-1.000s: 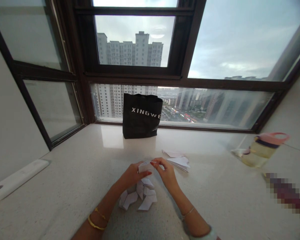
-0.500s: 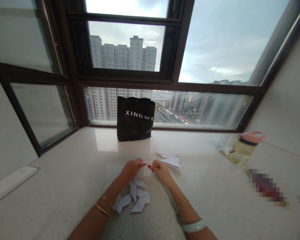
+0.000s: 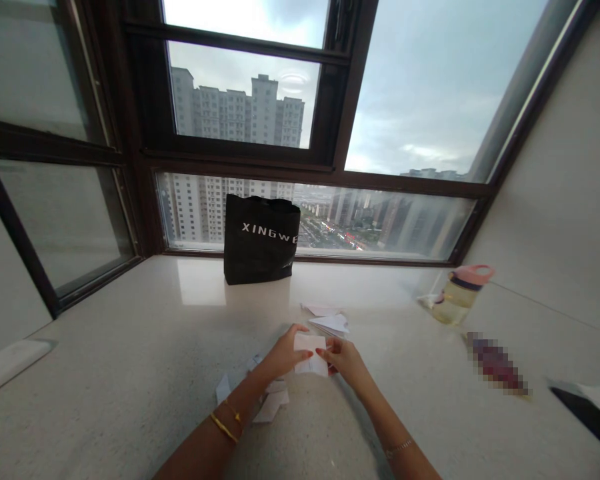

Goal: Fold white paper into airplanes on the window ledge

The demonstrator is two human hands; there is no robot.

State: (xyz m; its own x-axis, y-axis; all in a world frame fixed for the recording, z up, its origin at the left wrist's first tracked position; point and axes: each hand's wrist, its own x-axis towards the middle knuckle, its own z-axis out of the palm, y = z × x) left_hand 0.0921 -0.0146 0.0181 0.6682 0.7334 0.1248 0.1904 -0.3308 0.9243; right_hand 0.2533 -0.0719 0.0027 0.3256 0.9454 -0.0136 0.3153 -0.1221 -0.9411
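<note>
Between my two hands is a small white sheet of paper [image 3: 310, 365], its broad face turned toward me. My left hand [image 3: 289, 352] pinches its left side, thumb on the front. On the right side, my right hand [image 3: 344, 359] grips the edge with the thumb across the face and fingers behind. Just beyond the hands lies a small pile of white paper pieces [image 3: 333, 324], some pointed. Folded paper pieces [image 3: 271, 405] sit below my left forearm, which hides part of them.
A black bag [image 3: 260, 243] with white lettering stands by the window. To the right are a water bottle [image 3: 459, 300] with a pink lid, a blurred reddish item [image 3: 497, 363] and a dark flat object [image 3: 587, 417]. A white bar [image 3: 15, 365] lies far left.
The paper, seen edge-on before, now faces me as a broad sheet. Both hands have come lower and nearer. The whole view has shifted, so the surroundings appear further left.
</note>
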